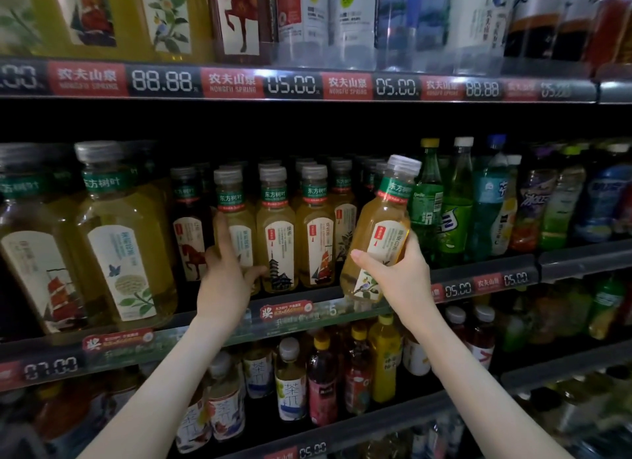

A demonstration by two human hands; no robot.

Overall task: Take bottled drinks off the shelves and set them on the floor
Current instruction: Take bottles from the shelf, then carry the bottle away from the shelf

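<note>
The left hand (225, 270) and right hand (400, 274) at the middle shelf (307, 313).
The right hand's fingers wrap a tilted tea bottle (383, 233) of clear plastic, amber, paper-labelled, held just off the shelf. The left hand cups a standing bottle (239, 202), forefinger straight, thumb across.

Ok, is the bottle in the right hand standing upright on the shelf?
No, the right hand grips the tea bottle tilted, with its base in front of the shelf rail.

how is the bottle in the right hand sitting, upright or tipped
Tipped. The tea bottle in the right hand leans with its cap to the right, while the shelved bottles beside it stand straight.
</note>
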